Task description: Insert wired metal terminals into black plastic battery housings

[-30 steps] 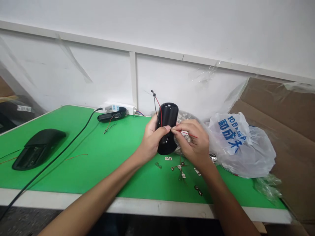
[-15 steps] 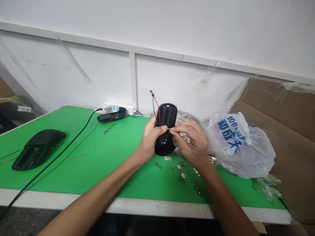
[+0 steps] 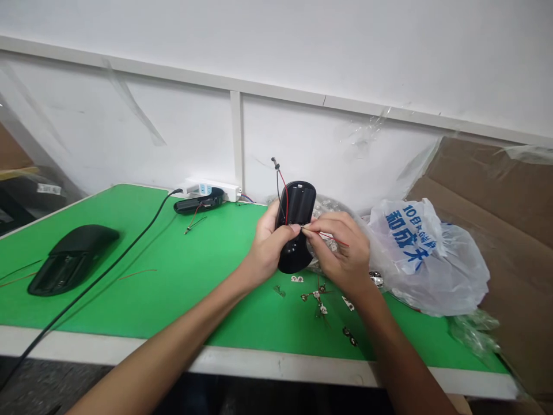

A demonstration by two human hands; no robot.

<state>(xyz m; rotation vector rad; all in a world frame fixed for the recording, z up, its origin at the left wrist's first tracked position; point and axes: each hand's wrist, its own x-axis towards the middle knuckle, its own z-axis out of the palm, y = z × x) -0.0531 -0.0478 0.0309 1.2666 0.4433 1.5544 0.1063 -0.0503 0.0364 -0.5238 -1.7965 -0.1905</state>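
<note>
A glossy black plastic housing (image 3: 295, 253) with battery-like slots is held upright over the table by my left hand (image 3: 271, 239), its thumb pressed on the front. A red and a black wire rise from the housing to a small connector-like part (image 3: 275, 163) at their top. My right hand (image 3: 339, 242) pinches a small metal piece with a red wire (image 3: 334, 238) against the middle of the housing, beside my left thumb. The fingertips hide most of that piece. Below the hands, several small metal contact pieces (image 3: 317, 295) lie scattered on the green table mat (image 3: 181, 300).
Another black housing (image 3: 71, 259) lies at the left, near a black cable (image 3: 108, 253). A further one with wires (image 3: 199, 202) rests by a white power strip (image 3: 216, 189). A white plastic bag (image 3: 444, 271) and cardboard (image 3: 488, 196) stand at the right.
The view has shifted slightly, so everything sits a little further right. Both hands keep their hold, and the right fingertips stay at the middle of the housing.
</note>
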